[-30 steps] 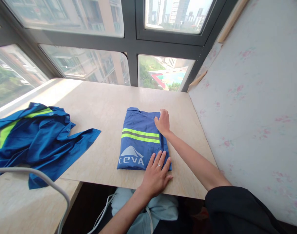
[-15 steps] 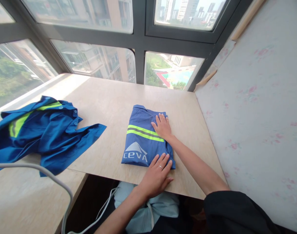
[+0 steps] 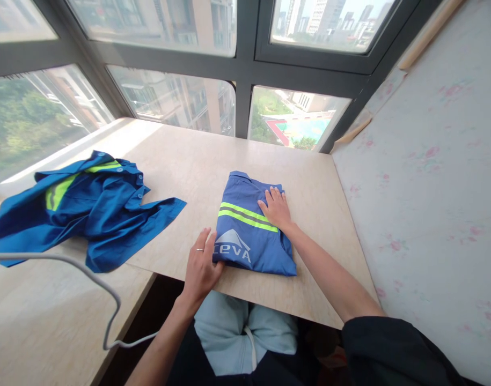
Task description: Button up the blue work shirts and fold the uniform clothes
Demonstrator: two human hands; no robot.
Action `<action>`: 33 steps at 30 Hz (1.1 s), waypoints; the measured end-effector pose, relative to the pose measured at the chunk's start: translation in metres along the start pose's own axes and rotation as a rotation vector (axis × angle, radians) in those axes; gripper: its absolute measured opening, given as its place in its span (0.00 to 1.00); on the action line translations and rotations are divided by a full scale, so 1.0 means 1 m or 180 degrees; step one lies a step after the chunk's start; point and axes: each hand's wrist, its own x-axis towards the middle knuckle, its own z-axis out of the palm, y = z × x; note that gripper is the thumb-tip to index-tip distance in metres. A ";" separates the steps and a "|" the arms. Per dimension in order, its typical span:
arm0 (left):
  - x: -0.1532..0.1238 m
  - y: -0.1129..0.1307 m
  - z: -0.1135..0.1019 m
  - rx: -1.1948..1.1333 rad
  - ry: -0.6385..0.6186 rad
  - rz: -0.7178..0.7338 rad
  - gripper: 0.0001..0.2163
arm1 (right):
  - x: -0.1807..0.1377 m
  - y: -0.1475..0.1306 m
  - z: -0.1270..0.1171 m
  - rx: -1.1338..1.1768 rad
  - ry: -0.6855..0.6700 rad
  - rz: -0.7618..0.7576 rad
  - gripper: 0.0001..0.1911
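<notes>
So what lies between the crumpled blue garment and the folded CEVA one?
In the head view: pale tabletop, plus the left hand at the near left corner of the folded CEVA garment.

A gray cable (image 3: 48, 257) is curving at near left, windows (image 3: 245, 69) lining the far side, floral wallpaper (image 3: 426, 187) covering the right.

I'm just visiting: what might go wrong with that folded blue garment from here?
The folded blue cloth garment with yellow-green stripes lies near the front edge of the pale tabletop, so a tug might drag it partly over. The right hand rests on its far right part while the left hand is at the near left corner; uneven pulling could wrinkle the fold. The grey cable seems to reach the left forearm and might snag.
</notes>
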 end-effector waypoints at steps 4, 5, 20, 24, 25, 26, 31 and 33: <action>0.000 -0.012 0.002 0.0166 0.0118 -0.0091 0.31 | 0.000 0.001 -0.001 0.0004 0.0009 -0.0014 0.32; -0.001 -0.014 0.001 0.0199 0.0143 -0.0083 0.31 | 0.000 0.001 -0.001 -0.0008 0.0012 -0.0021 0.32; -0.007 -0.039 -0.006 0.0458 -0.0774 0.1068 0.27 | 0.001 0.007 -0.003 -0.0208 -0.0146 -0.0053 0.32; 0.001 -0.031 -0.025 0.0391 -0.1132 0.1157 0.21 | 0.001 0.014 -0.005 -0.0127 -0.0234 -0.0192 0.32; 0.006 -0.028 -0.030 0.0349 -0.1205 0.1150 0.19 | 0.000 0.016 -0.006 -0.0101 -0.0254 -0.0239 0.32; 0.012 -0.024 -0.034 0.0319 -0.1259 0.1106 0.16 | -0.001 0.018 -0.007 -0.0078 -0.0267 -0.0284 0.32; 0.073 -0.003 -0.033 0.0402 -0.1064 0.0663 0.18 | -0.004 0.022 -0.010 -0.0086 -0.0282 -0.0350 0.31; 0.106 0.003 -0.021 0.0377 -0.0852 0.0620 0.18 | -0.003 0.019 -0.014 -0.0137 -0.0355 -0.0326 0.31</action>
